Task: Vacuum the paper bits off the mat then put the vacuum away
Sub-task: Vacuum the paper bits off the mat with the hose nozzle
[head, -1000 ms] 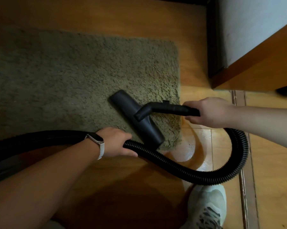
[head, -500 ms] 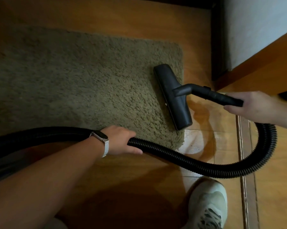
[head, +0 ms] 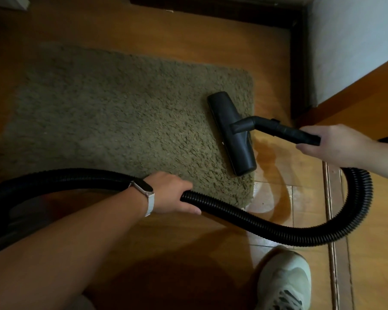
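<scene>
With the right hand (head: 336, 144) grip clamped round the wand (head: 282, 129) and the left hand (head: 172, 193) on the hose (head: 278, 231), the nozzle (head: 232, 133) sits at the mat (head: 121, 121)'s right edge, best drawn flat in slow, overlapping strokes, with the hose left slack.

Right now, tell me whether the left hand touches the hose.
Touching. The head view shows the left hand gripping the ribbed hose, with no gap.

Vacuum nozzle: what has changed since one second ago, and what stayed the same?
The nozzle slid right across the mat, from its near part to its right edge, turning to lie along that edge. The right hand moved right with the wand. Unchanged: the right hand grips the wand, the left hand grips the hose.
</scene>
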A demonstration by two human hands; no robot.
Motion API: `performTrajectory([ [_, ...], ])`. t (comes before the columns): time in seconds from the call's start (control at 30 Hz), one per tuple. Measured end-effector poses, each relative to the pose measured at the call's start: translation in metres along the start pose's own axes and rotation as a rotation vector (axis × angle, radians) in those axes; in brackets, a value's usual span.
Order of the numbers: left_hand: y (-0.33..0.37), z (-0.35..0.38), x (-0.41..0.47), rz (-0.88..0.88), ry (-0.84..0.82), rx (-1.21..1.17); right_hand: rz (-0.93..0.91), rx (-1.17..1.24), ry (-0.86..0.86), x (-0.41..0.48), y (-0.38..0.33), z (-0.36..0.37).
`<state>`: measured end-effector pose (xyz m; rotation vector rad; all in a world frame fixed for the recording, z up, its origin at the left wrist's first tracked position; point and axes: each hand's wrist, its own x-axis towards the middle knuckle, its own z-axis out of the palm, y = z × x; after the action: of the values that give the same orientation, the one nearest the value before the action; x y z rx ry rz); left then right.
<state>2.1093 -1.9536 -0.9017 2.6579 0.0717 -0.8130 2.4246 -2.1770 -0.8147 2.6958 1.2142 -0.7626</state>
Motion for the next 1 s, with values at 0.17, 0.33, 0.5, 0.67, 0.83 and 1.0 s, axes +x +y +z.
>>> performTrajectory([
  [0.17,-0.004,0.001,-0.008,0.000,0.016,0.001,-0.070,-0.191,-0.014,0.005,-0.031,0.004],
  [0.33,-0.007,0.003,-0.013,0.002,0.031,0.029,-0.244,-0.403,0.007,0.002,-0.075,0.011],
  [0.5,-0.009,0.006,-0.015,0.012,0.021,0.042,-0.330,-0.422,-0.042,0.003,-0.104,0.023],
  [0.67,-0.013,0.005,-0.017,-0.001,0.000,0.015,-0.199,-0.287,-0.106,0.013,-0.075,0.015],
  [0.83,-0.013,0.002,-0.014,-0.025,0.016,-0.021,0.029,-0.101,-0.104,0.011,-0.018,0.004],
  [1.0,-0.016,0.001,-0.013,-0.044,0.026,-0.007,0.044,-0.020,-0.085,0.010,0.001,0.015],
])
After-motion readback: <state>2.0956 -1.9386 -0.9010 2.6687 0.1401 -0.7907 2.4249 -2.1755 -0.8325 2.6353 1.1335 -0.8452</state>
